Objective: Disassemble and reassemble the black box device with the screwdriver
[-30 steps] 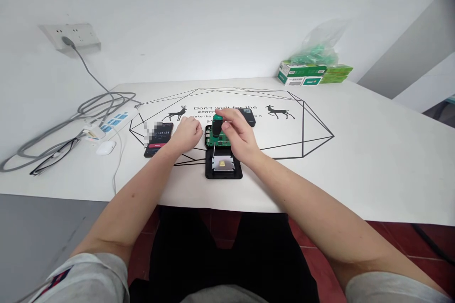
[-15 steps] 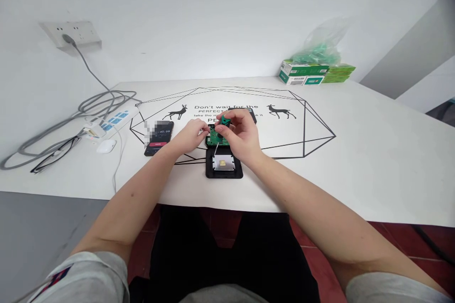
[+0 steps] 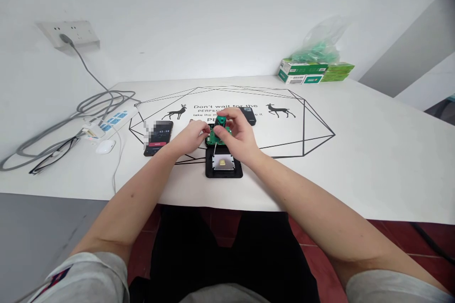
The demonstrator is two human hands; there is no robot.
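One phone (image 3: pixel 158 138), one screwdriver (image 3: pixel 221 124), two green boxes (image 3: pixel 302 71).

A small screwdriver (image 3: pixel 219 129) with a green-and-black handle stands nearly upright, its thin metal shaft slanting down towards a black open casing (image 3: pixel 223 166). Just behind the casing lies a green circuit board (image 3: pixel 214 138), flat on the bench.

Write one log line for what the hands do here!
right hand: grips green-handled screwdriver | left hand: steadies green circuit board | black square case: nearer, open
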